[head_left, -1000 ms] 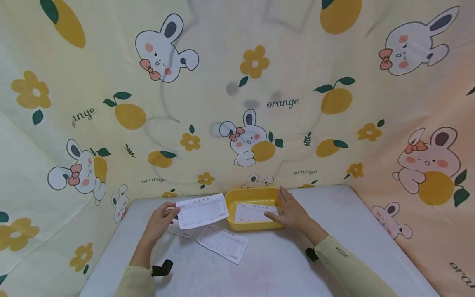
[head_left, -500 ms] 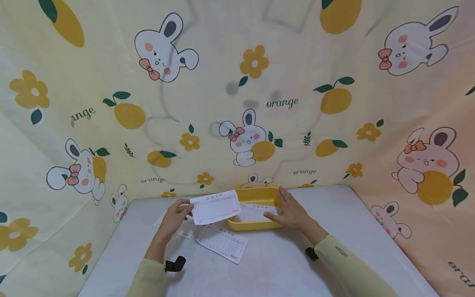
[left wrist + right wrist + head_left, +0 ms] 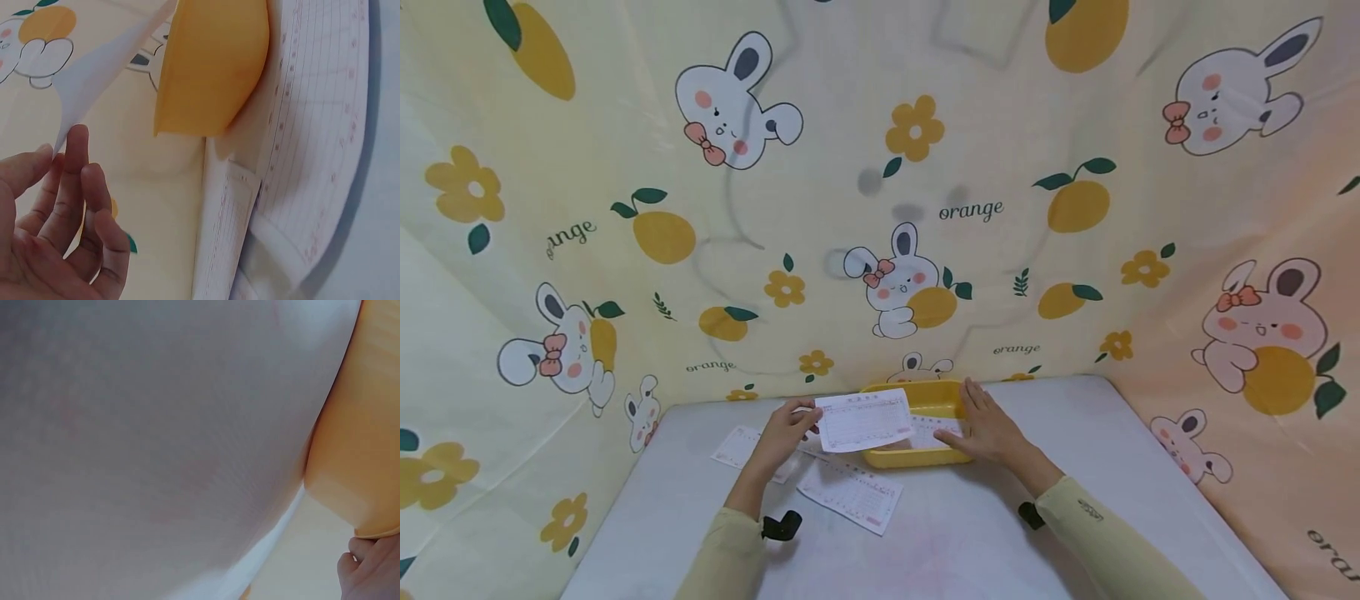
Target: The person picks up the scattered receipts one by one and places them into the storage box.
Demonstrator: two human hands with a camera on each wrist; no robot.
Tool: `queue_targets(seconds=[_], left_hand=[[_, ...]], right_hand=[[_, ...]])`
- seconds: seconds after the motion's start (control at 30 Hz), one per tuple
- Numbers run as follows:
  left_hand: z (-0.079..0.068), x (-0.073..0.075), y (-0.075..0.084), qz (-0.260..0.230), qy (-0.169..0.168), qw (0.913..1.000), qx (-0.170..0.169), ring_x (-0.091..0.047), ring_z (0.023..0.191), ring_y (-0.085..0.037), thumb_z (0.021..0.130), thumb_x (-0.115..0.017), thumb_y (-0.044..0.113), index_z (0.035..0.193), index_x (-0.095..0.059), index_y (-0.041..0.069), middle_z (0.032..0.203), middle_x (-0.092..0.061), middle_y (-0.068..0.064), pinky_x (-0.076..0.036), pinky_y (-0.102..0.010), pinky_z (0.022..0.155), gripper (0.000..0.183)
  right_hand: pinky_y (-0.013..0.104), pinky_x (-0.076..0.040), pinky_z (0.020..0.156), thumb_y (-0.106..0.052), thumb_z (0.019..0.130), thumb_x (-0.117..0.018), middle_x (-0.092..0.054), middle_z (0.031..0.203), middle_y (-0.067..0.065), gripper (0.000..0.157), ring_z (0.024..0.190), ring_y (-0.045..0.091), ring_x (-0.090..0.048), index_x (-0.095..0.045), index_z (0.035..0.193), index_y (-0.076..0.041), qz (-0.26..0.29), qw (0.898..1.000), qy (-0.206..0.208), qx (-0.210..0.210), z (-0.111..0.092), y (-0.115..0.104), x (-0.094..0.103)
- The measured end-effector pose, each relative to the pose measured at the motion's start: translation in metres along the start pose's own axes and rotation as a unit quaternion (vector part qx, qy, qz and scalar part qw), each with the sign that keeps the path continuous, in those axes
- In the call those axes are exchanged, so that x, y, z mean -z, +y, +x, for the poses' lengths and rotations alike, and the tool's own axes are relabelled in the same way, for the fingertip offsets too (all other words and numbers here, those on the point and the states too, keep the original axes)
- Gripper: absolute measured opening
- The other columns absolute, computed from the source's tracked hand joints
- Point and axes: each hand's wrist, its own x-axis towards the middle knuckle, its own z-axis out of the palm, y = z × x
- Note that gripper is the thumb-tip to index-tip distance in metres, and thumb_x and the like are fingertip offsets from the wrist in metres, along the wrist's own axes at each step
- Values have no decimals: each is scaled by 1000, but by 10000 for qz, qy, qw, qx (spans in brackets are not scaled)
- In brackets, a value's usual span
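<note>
My left hand (image 3: 786, 433) pinches a white printed paper slip (image 3: 863, 421) by its left edge, between thumb and fingertips. The slip is raised over the left part of a yellow plastic basket (image 3: 917, 458) and hides some of it. In the left wrist view, the slip (image 3: 94, 69) bends upward from the pinching fingertips. At the basket's right side rests my right hand (image 3: 996, 429), its fingers straight along the rim and its thumb reaching over the inside. Another printed slip (image 3: 928, 435) lies in the basket, partly covered.
A printed slip (image 3: 850, 493) lies on the white table (image 3: 970, 533) in front of the basket. More slips (image 3: 735, 446) lie left of it, partly behind the left forearm. A patterned cloth (image 3: 820, 183) hangs behind the table and at both sides.
My left hand has moved to the right with the paper slip, from beside the basket to over its left part. The right hand has stayed at the basket's right side.
</note>
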Motion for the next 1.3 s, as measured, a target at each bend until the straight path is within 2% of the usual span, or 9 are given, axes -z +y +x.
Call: queue_targets(seconds=[0.2, 0.4, 0.6, 0.83, 0.97, 1.1, 1.3], left_hand=[[5, -15, 5, -12, -180, 9998, -102, -70, 104, -43, 108, -68, 25, 128, -65, 7, 105, -79, -9, -56, -49, 88, 27], [11, -27, 12, 18, -384, 9988, -294, -70, 101, -44, 109, -66, 27, 122, -66, 6, 98, -79, -9, -54, -40, 78, 24], [18, -39, 14, 59, -498, 9980, -385, -72, 101, -44, 110, -66, 27, 120, -66, 6, 98, -80, -9, -55, -40, 79, 23], [25, -52, 17, 63, -536, 9964, -661, -73, 95, -47, 109, -67, 19, 117, -66, 2, 92, -80, -13, -50, -28, 74, 19], [28, -59, 21, 286, -527, 9964, -592, -73, 87, -33, 109, -67, 22, 117, -66, 4, 93, -79, -10, -50, -28, 73, 20], [29, -65, 25, 562, -545, 9964, -330, -68, 87, -17, 108, -68, 27, 117, -67, 11, 100, -79, -5, -52, -29, 77, 18], [29, -72, 26, 798, -600, 9946, -298, -67, 89, -17, 107, -70, 25, 113, -66, 13, 103, -78, -4, -57, -32, 79, 13]], right_hand=[[64, -17, 131, -87, 90, -50, -5, 179, 21, 127, 164, 44, -11, -11, 170, 3, -32, 10000, -27, -10, -2, 0, 1], [63, -17, 131, -86, 91, -50, -7, 179, 22, 126, 164, 44, -12, -12, 169, 4, -58, 10000, 37, 39, -3, 1, 2], [61, -16, 132, -86, 91, -50, -7, 178, 23, 125, 164, 44, -13, -14, 169, 5, -44, 9999, 104, 101, -2, 3, 1], [61, -16, 132, -88, 89, -50, -7, 179, 22, 128, 164, 44, -12, -14, 169, 4, -31, 9999, 142, 72, -1, 3, 0], [61, -15, 132, -88, 89, -50, -7, 179, 22, 128, 164, 44, -12, -14, 169, 5, -18, 9999, 115, 71, -1, 3, 0], [60, -15, 132, -88, 90, -50, -6, 179, 21, 127, 165, 43, -10, -12, 169, 4, -38, 10000, 50, 64, 0, 3, 0], [60, -15, 132, -87, 91, -50, -5, 179, 21, 126, 165, 42, -10, -11, 170, 3, -18, 9999, 40, 124, 1, 4, -2]])
